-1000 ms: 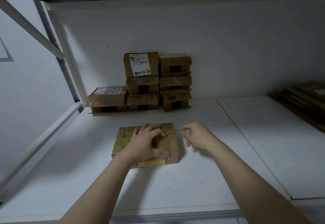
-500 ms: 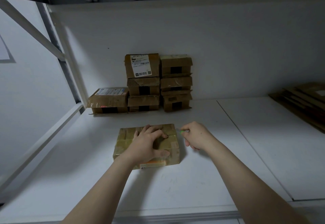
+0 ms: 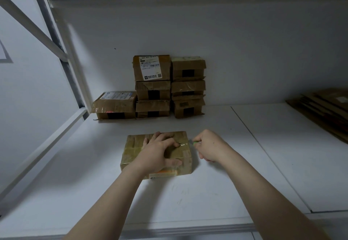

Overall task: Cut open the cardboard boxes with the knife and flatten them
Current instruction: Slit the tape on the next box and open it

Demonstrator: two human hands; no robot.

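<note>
Taped box flat on shelf

Left hand atop taped box

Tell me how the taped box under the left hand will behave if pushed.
The taped box sits low and wide, so it should slide rather than tip. Glossy tape covers much of it and the white surface looks smooth, so it may skid easily without the left hand pressing on top. Its edges look square, so it is probably fairly stiff.
</note>
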